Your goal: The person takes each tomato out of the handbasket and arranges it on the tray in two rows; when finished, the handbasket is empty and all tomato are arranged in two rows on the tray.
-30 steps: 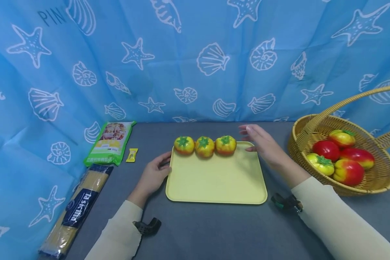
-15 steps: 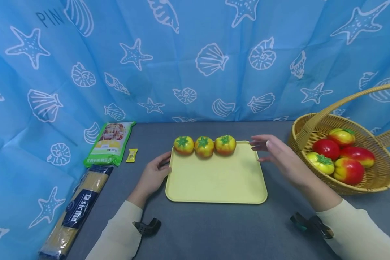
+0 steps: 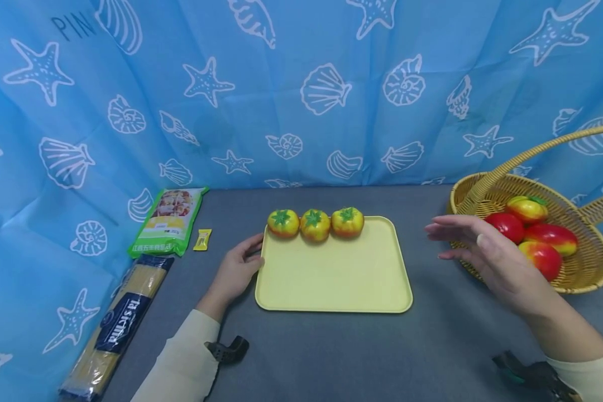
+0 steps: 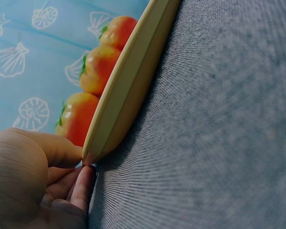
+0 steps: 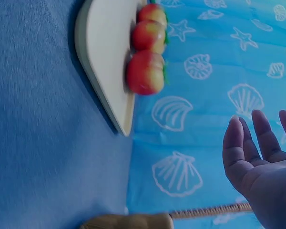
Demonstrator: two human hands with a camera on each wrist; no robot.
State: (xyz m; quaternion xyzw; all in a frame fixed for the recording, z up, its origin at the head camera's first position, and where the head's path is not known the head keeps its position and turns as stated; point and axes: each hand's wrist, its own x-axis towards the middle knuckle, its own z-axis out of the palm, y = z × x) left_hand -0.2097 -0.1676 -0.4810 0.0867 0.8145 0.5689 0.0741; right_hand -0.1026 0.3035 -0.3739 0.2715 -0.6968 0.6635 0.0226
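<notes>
Head view, nearest first: what do you have?

"I have the right hand [image 3: 505,265] in the air, fingers relaxed and parted, holding nothing, and the left hand [image 3: 233,273] pinching the left rim of the yellow tray [image 3: 334,279]."

"And beyond?"

"I see three tomato-like fruits [image 3: 315,227] in a row along the tray's far edge, a wicker basket [image 3: 594,251] at right, then the blue curtain [image 3: 276,84]."

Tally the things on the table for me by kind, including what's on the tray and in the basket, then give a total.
Tray: 1
Basket: 1
Tray fruit: 3
Basket fruit: 4 in view; the right hand covers part of the basket
Green bag: 1
Yellow packet: 1
Pasta pack: 1
Total: 12 in view
</notes>
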